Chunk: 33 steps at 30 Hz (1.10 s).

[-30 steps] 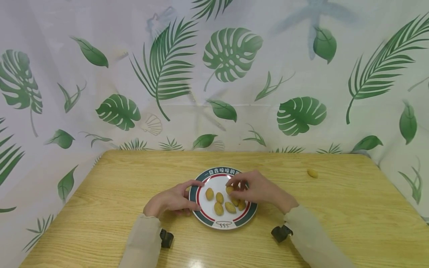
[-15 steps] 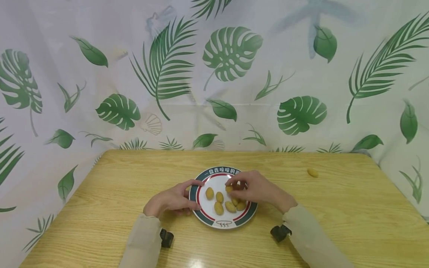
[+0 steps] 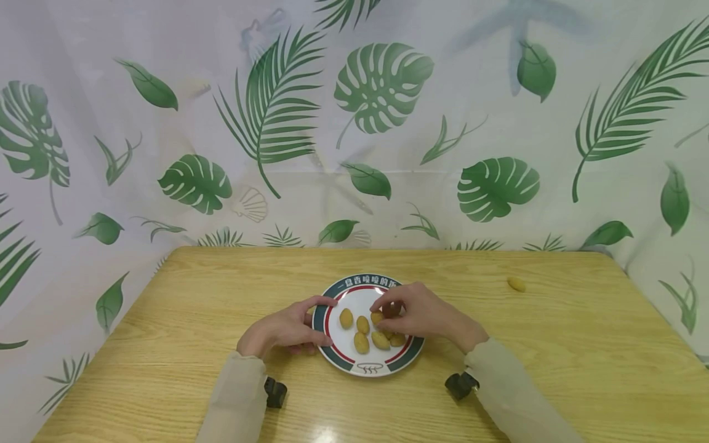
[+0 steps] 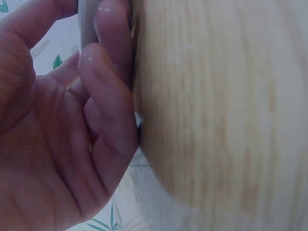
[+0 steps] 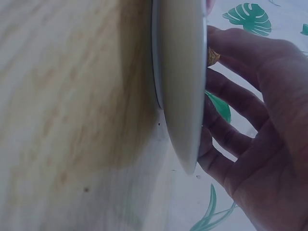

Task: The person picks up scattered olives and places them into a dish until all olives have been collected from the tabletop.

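Note:
My left hand [image 3: 285, 329] holds the left rim of a round white plate [image 3: 344, 355] with a dark green and red border. Its thumb and index finger lie over the rim; in the left wrist view, other fingers [image 4: 107, 91] curl beneath it. Several small yellow-brown oval pieces [image 3: 361, 343] with a wrinkled look are on the plate. Over the plate's right side, my right hand [image 3: 429, 315] pinches one oval piece [image 3: 377, 317] between thumb and index finger. The right wrist view shows a wrinkled piece [image 5: 213, 57] by its fingers, just above the plate's edge. This hand partly hides pieces beneath it.
One more oval piece [image 3: 516, 283] lies alone on the wooden table [image 3: 221, 289], toward the back right. A white curtain [image 3: 310, 203] printed with green leaves hangs behind the table and along its sides.
My right hand has shifted slightly left and toward the front, with the pinched piece moving a little the same way. The left hand keeps its hold on the plate.

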Tool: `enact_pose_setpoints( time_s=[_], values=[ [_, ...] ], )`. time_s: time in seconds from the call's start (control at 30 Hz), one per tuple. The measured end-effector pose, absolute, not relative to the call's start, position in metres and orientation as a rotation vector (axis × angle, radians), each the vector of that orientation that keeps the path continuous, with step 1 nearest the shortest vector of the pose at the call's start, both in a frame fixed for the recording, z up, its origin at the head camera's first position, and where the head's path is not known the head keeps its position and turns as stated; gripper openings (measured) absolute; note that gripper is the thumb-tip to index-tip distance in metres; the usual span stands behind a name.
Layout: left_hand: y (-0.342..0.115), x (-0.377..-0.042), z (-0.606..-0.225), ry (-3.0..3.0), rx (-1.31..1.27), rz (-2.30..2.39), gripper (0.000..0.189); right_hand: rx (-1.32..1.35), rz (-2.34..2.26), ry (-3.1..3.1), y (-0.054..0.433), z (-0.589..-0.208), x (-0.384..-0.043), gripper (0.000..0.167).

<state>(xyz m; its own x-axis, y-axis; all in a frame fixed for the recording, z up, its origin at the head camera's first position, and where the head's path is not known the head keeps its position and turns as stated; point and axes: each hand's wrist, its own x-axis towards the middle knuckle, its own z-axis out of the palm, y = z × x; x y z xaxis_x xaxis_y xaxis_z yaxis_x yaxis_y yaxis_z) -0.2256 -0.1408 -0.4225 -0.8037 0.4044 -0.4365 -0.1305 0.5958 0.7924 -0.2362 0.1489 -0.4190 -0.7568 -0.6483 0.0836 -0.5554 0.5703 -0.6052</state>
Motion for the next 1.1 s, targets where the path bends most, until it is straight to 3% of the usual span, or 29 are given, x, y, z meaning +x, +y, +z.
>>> enact_pose_setpoints(
  time_s=[1.1],
  values=[
    [-0.1426, -0.2256, -0.4215, 2.226, 0.241, 1.169, 0.068, -0.980, -0.943, 2.660, 0.1507, -0.4170, -0.2328, 0.020]
  ],
)
